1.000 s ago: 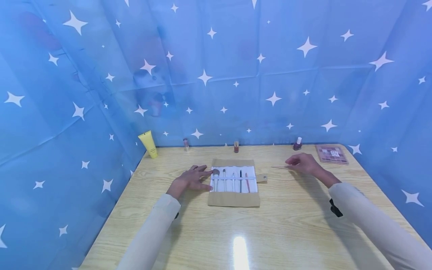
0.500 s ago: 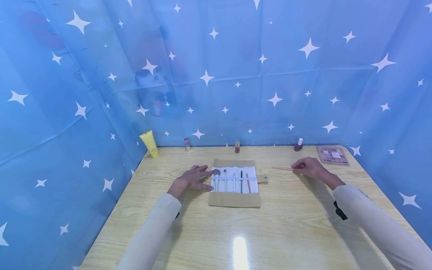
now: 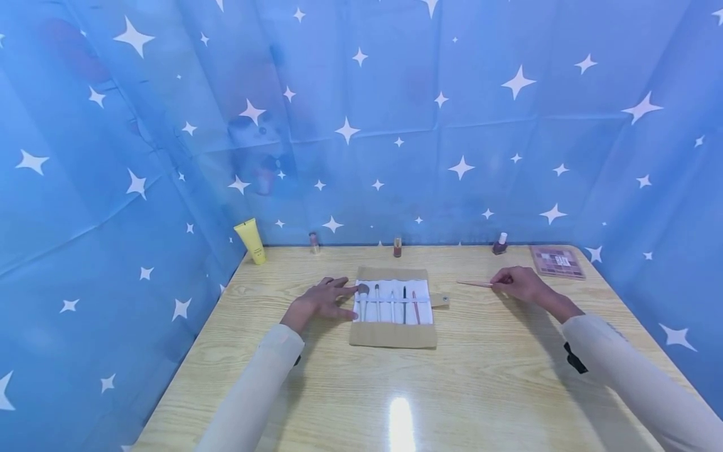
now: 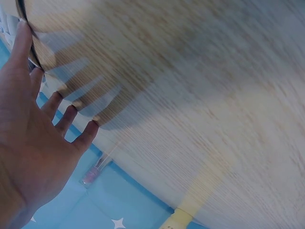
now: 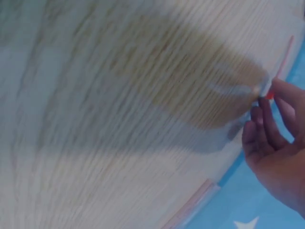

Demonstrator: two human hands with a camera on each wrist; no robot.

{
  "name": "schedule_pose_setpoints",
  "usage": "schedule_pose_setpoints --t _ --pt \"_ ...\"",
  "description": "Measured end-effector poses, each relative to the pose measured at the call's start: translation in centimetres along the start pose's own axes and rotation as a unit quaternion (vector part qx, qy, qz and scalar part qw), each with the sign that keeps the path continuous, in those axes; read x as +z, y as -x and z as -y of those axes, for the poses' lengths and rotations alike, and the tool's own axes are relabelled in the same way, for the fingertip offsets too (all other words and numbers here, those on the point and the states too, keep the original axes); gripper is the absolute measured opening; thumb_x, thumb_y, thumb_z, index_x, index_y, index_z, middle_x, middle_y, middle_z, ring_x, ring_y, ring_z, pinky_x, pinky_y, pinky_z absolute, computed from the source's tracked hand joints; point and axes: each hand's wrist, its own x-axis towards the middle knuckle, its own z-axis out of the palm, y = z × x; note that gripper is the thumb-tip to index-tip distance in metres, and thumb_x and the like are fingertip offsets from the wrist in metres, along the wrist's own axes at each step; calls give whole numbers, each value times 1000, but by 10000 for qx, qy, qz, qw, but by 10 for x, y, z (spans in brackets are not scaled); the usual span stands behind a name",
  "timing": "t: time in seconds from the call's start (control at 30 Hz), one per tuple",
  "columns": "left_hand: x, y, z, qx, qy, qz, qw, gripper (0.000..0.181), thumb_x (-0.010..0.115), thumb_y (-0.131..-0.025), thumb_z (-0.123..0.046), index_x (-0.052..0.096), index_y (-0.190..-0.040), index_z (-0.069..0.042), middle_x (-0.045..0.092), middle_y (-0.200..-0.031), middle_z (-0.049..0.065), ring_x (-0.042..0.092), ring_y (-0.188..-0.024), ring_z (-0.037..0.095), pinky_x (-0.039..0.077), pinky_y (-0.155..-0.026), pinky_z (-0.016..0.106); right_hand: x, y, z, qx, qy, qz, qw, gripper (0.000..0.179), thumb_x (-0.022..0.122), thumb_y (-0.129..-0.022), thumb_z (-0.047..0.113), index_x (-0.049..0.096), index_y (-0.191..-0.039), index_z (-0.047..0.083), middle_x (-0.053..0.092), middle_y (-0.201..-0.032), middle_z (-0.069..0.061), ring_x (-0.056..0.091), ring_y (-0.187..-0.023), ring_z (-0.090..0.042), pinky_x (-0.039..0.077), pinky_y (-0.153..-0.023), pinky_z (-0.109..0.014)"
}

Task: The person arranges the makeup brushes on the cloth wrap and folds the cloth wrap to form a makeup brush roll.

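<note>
A tan fabric brush roll (image 3: 392, 336) lies unfolded on the table. Under its strap sit several slim tools, among them a makeup brush (image 3: 363, 298) with a fluffy head, a dark pencil-like stick (image 3: 403, 301) and a pink one (image 3: 415, 304). My left hand (image 3: 324, 299) rests at the roll's left edge, fingers spread and touching it; the left wrist view (image 4: 43, 124) shows them mostly straight. Right of the roll, my right hand (image 3: 519, 284) pinches one end of a thin pink stick (image 3: 473, 284) between thumb and fingertips. It lies nearly level, pointing left; its exact kind is unclear.
Along the back edge stand a yellow tube (image 3: 250, 241), a small lipstick-like tube (image 3: 314, 243), a small bottle (image 3: 398, 247) and a dark nail polish bottle (image 3: 499, 243). A makeup palette (image 3: 558, 262) lies at the back right. A starry blue curtain (image 3: 395, 169) surrounds the table.
My right hand has shifted slightly to the right with the pink stick, more of which now shows beyond the fingers. My left hand has stayed at the brush roll.
</note>
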Motion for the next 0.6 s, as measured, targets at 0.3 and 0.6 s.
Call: schedule_pose_setpoints --t 0.3,0.6 --pt "0 2 -1 -34 92 -22 9999 83 64 -93 -68 33 -163 -36 20 -173 4 16 -158 35 26 -122 62 -11 4 7 -391 -433 -161 9982 11 69 -99 5 74 -105 -4 76 -96 -12 73 -89 -29 56 -74 -21" --pt "0 2 -3 -93 103 -32 9999 82 65 -93 -66 35 -163 -34 20 -173 4 16 -158 35 26 -121 63 -17 4 18 214 -1309 -379 9904 31 71 -101 18 70 -120 -5 75 -108 -19 68 -92 -8 57 -77 -21"
